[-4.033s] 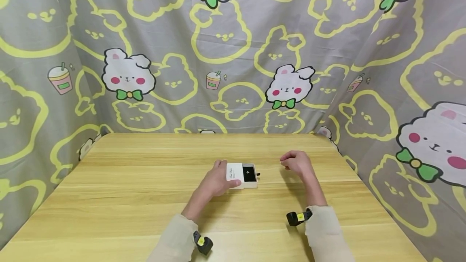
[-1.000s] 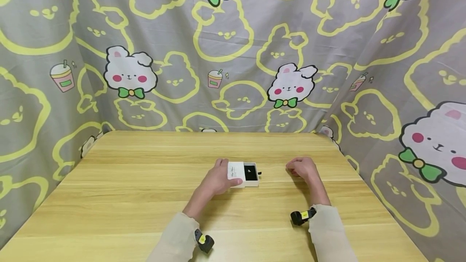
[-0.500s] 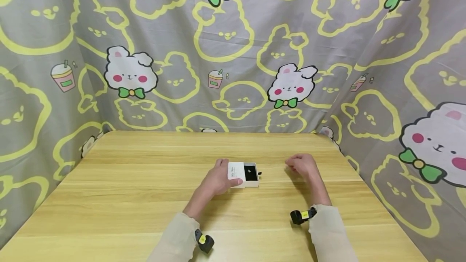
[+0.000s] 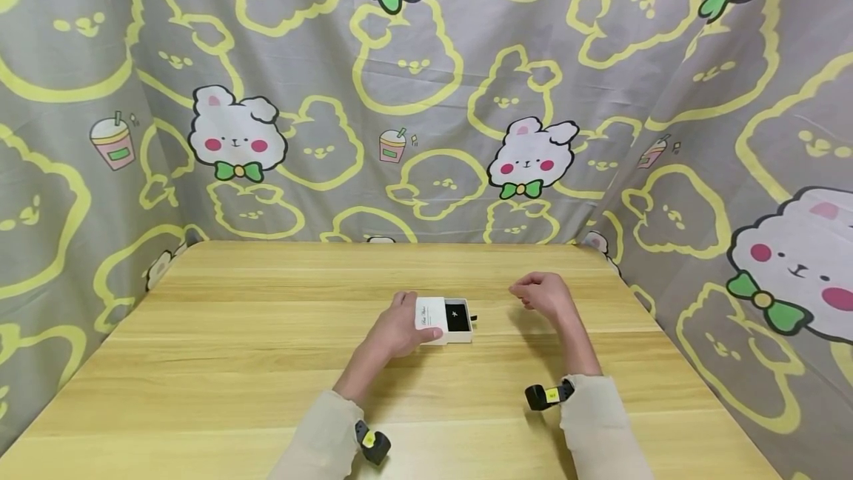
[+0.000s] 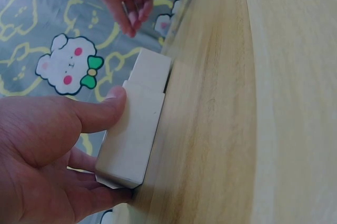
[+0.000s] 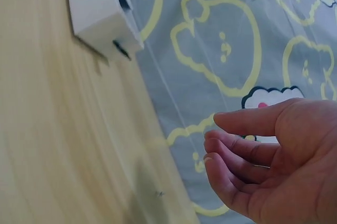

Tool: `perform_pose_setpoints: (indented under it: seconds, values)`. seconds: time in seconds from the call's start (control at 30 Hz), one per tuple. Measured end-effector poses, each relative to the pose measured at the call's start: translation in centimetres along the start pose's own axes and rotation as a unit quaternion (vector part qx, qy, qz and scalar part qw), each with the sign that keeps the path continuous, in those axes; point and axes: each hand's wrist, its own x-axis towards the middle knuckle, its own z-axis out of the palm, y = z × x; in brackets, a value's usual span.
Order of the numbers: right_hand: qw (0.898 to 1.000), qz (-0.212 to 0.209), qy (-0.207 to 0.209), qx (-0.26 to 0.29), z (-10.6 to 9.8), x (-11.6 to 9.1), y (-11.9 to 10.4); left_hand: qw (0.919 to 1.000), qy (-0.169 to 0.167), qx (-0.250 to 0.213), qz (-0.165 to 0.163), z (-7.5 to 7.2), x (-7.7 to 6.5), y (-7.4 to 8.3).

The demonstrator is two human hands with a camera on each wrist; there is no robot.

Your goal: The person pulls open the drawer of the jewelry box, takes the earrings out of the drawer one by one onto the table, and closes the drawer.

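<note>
My left hand (image 4: pixel 397 328) holds a small white drawer-style jewelry box (image 4: pixel 432 317) on the table, thumb on its near side and fingers at the far side. The box's inner tray (image 4: pixel 460 338) is slid partway out to the right. On the tray's black insert (image 4: pixel 457 324) sits a small star-shaped silvery piece (image 4: pixel 455 314). A black pull tab (image 4: pixel 474 318) sticks out of the tray's end. My right hand (image 4: pixel 548 295) hovers right of the box, fingers loosely curled, with nothing visible in them. In the right wrist view a tiny shiny speck (image 6: pixel 159 193) shows against the table; its kind is unclear.
The wooden table (image 4: pixel 266 391) extends around the box on all sides. A grey curtain (image 4: pixel 440 258) with cartoon rabbits (image 4: pixel 236 135) hangs behind and on both sides. A black camera (image 4: pixel 373 447) is strapped to the left wrist, another camera (image 4: pixel 536 397) to the right.
My right hand shifted right, then rose and moved back left toward the box over the last half second. The left hand and the half-slid box stay put.
</note>
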Motion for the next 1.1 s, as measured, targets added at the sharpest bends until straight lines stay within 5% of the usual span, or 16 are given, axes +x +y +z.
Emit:
perform_pose_setpoints:
  seconds: [1.1]
  values:
    - [0.995, -0.084, -0.008, -0.062, 5.5, -1.3, -4.0, 1.0000, -0.006, -0.002, -0.003, 0.1, 0.2, -0.1]
